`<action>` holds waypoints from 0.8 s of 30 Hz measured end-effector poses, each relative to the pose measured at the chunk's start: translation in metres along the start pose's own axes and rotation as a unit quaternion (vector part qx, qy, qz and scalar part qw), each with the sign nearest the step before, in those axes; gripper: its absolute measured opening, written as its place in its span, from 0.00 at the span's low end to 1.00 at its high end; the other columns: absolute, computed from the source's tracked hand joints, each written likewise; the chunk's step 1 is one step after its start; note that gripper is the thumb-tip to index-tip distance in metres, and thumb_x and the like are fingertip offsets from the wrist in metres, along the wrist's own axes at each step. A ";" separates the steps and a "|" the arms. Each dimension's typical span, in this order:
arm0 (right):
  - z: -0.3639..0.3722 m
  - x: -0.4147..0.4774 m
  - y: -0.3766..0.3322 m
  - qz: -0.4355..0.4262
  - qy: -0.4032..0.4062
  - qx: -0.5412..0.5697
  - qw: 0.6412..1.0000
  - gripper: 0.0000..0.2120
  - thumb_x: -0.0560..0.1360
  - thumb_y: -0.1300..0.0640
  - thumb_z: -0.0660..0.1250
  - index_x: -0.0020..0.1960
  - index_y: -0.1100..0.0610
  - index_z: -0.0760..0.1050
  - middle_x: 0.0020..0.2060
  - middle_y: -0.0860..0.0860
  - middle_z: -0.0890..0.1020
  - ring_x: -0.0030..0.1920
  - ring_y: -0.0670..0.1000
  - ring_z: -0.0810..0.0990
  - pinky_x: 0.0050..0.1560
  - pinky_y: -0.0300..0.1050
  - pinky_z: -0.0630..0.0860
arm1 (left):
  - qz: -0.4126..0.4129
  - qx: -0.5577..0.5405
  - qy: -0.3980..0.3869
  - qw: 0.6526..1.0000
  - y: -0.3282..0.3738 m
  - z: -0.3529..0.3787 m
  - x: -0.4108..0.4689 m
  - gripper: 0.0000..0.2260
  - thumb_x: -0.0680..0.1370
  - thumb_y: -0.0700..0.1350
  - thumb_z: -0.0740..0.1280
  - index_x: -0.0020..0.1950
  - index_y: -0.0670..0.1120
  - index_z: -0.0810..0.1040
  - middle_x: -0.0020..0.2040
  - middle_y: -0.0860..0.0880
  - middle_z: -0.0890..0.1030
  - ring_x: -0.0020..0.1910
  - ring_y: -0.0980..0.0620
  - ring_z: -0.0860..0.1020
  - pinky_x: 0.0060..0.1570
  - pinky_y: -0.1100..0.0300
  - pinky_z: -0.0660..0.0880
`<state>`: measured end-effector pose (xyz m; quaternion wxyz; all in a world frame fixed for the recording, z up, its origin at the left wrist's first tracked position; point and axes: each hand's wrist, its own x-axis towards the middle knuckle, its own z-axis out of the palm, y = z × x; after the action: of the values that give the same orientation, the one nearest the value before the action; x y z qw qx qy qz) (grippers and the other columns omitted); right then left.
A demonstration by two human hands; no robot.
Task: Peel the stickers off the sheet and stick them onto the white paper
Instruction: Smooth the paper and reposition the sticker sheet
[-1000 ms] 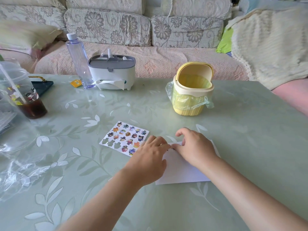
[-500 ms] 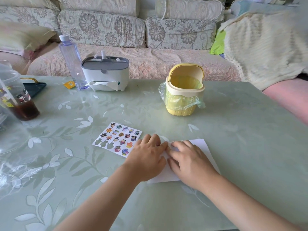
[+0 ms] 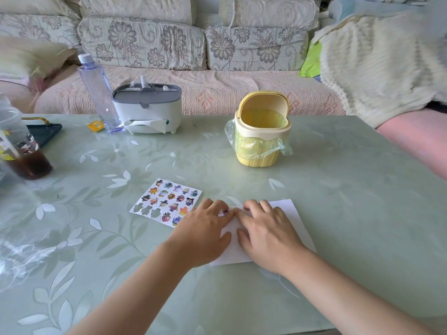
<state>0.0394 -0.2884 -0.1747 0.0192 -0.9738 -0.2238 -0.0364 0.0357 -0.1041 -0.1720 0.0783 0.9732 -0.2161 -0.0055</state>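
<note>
The sticker sheet (image 3: 167, 201) lies flat on the green table, covered in small colourful cartoon stickers, with a few empty cut-outs at its near left corner. To its right lies the white paper (image 3: 296, 217), partly covered by both hands. My left hand (image 3: 205, 234) rests palm down on the paper's left edge, and my right hand (image 3: 267, 232) lies flat on the paper beside it. Their fingertips meet at the paper's far left corner. A small dark sticker (image 3: 225, 211) shows there, under the tips of my left fingers.
A yellow mini bin (image 3: 261, 131) with a plastic liner stands behind the paper. At the back left are a grey-white tissue box (image 3: 147, 110) and a clear bottle (image 3: 98, 93). A cup of dark drink (image 3: 26, 160) and crumpled clear plastic (image 3: 14, 257) sit at the left. A sofa runs behind the table.
My right hand has come down from raised, curled fingers to lying flat on the paper. My left hand stays at the paper's left edge. A sticker now shows at the fingertips.
</note>
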 end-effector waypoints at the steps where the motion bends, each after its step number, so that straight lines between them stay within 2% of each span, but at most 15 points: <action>1: 0.001 0.001 -0.001 0.003 0.006 -0.005 1.000 0.27 0.75 0.44 0.47 0.65 0.49 0.75 0.55 0.50 0.75 0.54 0.56 0.74 0.48 0.53 0.73 | 0.002 0.002 0.003 1.000 0.000 0.001 -0.001 0.35 0.73 0.62 0.42 0.76 0.56 0.68 0.70 0.57 0.68 0.68 0.53 0.65 0.57 0.58 0.73; 7: 0.003 0.005 -0.001 0.016 0.015 -0.016 1.000 0.27 0.74 0.44 0.50 0.66 0.50 0.75 0.52 0.51 0.75 0.52 0.56 0.75 0.47 0.53 0.73 | 0.002 -0.002 0.020 1.000 0.002 0.003 -0.007 0.29 0.79 0.61 0.48 0.79 0.56 0.63 0.72 0.58 0.67 0.69 0.54 0.65 0.56 0.58 0.74; 11: 0.002 0.000 0.005 0.001 -0.013 -0.009 1.000 0.29 0.76 0.42 0.49 0.70 0.50 0.73 0.57 0.50 0.76 0.56 0.55 0.75 0.50 0.53 0.74 | -0.006 0.009 0.023 1.000 0.006 0.003 -0.009 0.36 0.73 0.63 0.39 0.79 0.56 0.61 0.73 0.59 0.65 0.69 0.55 0.65 0.58 0.58 0.73; 13: 0.000 -0.003 0.008 -0.008 -0.019 -0.001 1.000 0.28 0.77 0.43 0.49 0.70 0.51 0.74 0.59 0.51 0.77 0.58 0.56 0.75 0.52 0.53 0.75 | -0.012 0.021 0.019 1.000 0.007 0.005 -0.007 0.35 0.75 0.63 0.42 0.78 0.54 0.66 0.70 0.56 0.70 0.65 0.52 0.70 0.56 0.57 0.73; 16: -0.001 -0.004 0.012 -0.010 -0.026 0.024 0.999 0.28 0.77 0.45 0.47 0.71 0.50 0.74 0.63 0.50 0.76 0.61 0.55 0.74 0.55 0.54 0.74 | -0.013 0.049 0.046 0.998 0.006 0.010 -0.006 0.28 0.78 0.62 0.51 0.70 0.50 0.76 0.61 0.52 0.78 0.54 0.49 0.75 0.49 0.56 0.76; 21: 0.000 -0.002 0.018 -0.013 0.002 0.064 0.998 0.25 0.77 0.51 0.48 0.66 0.49 0.77 0.60 0.48 0.76 0.58 0.54 0.74 0.53 0.54 0.74 | 0.000 0.020 0.029 0.999 0.005 0.007 -0.006 0.30 0.77 0.65 0.48 0.74 0.57 0.71 0.65 0.52 0.74 0.60 0.47 0.73 0.54 0.53 0.74; 24: -0.001 0.000 0.018 -0.014 0.012 0.075 0.997 0.21 0.77 0.53 0.53 0.64 0.48 0.78 0.59 0.48 0.77 0.58 0.54 0.74 0.53 0.53 0.74 | -0.004 0.017 0.047 0.999 0.003 0.008 -0.008 0.24 0.77 0.64 0.54 0.69 0.60 0.76 0.60 0.52 0.77 0.55 0.47 0.76 0.46 0.53 0.78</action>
<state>0.0473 -0.3051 -0.1742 0.0941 -0.9658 -0.2393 -0.0320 0.0270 -0.1043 -0.1794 0.0715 0.9744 -0.2086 0.0434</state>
